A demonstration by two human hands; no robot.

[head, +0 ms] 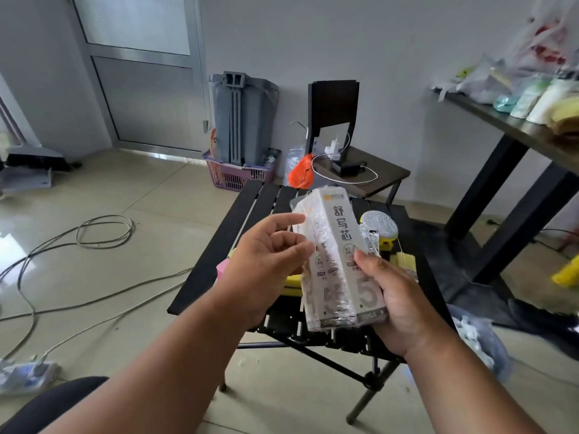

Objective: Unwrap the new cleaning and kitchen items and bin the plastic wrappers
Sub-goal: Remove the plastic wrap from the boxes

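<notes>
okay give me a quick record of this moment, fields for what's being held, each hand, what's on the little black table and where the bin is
held item: plastic-wrapped pack, upright, wrapper still on
right hand: grips the pack's lower right side
left hand: fingers at the wrapper's left edge
folding table: black slats; round silver scrubber behind the pack, yellow items partly hidden
bin: grey, by the far wall, in a purple basket

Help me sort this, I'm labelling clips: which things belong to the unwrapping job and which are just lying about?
Job:
wrapped pack, gripped by right hand, left hand at its film
silver scourer on the folding table

Lying about:
floor cables
purple basket
chair with charger
power strip
</notes>
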